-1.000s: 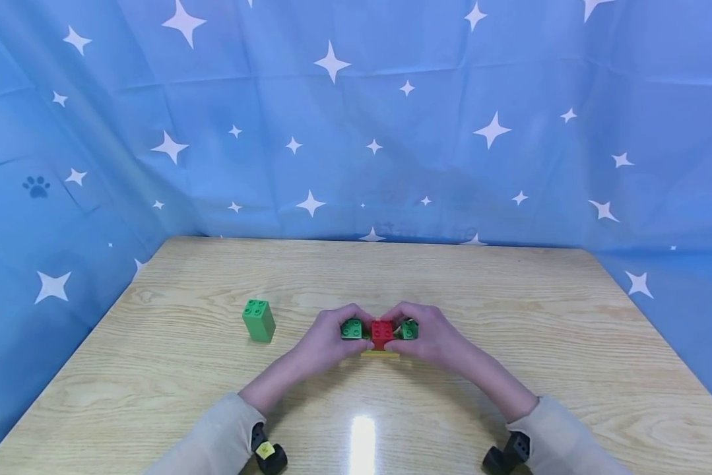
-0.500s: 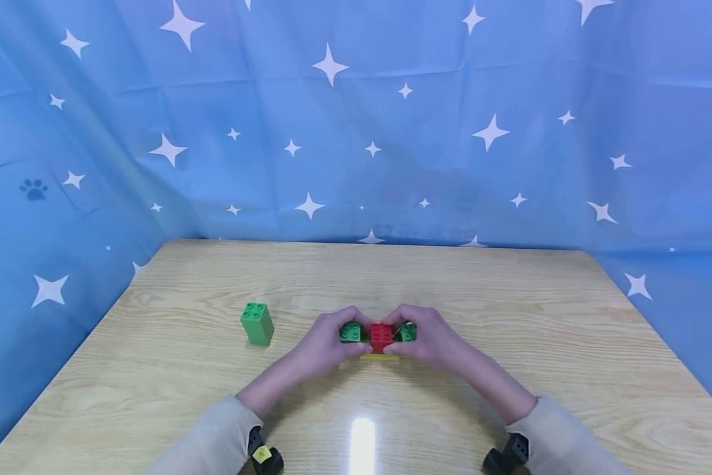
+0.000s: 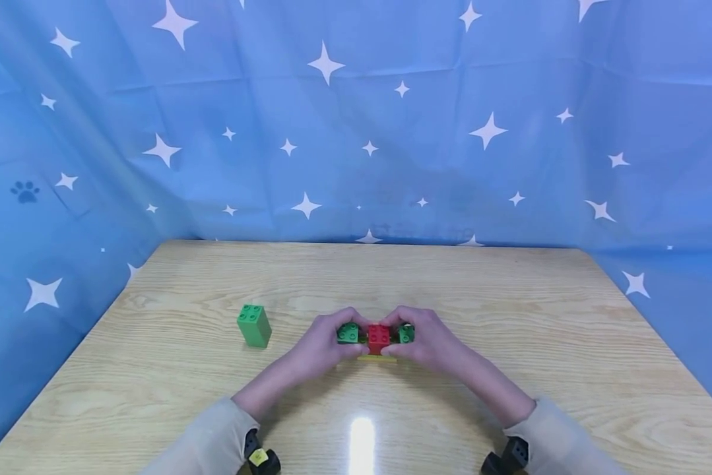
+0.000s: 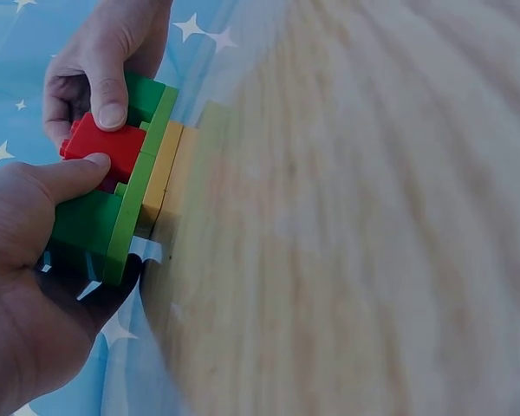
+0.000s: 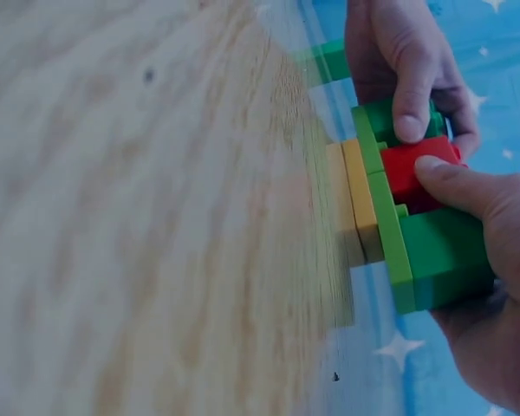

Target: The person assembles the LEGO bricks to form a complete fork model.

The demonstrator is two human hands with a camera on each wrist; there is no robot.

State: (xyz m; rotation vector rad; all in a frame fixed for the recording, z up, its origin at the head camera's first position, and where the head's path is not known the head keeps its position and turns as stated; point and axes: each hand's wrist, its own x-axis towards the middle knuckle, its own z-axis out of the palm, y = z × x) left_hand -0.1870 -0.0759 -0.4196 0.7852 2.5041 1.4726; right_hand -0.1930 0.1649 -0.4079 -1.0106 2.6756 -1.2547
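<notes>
A red brick point(image 3: 379, 338) stands between two dark green bricks point(image 3: 348, 333) on a layer of light green plates point(image 4: 139, 195). Beneath those, thin yellow pieces point(image 5: 360, 195) rest at the tabletop. My left hand point(image 3: 330, 336) holds the red brick from its left side, thumb point(image 4: 78, 178) along the near face and fingers reaching behind. From the other side my right hand point(image 3: 425, 335) holds the same brick in the same way. Each hand arches over one dark green brick. The fingertips behind the red brick are partly hidden.
A tall green brick block point(image 3: 254, 325) stands apart, left of the hands. The wooden table point(image 3: 510, 290) ends at a blue star-patterned cloth point(image 3: 356, 119) behind it. A bright light reflection point(image 3: 362, 445) lies on the near tabletop.
The whole head view has shifted slightly, scene moving a little left and down. Both hands keep their hold on the red brick with no visible change in the bricks.
</notes>
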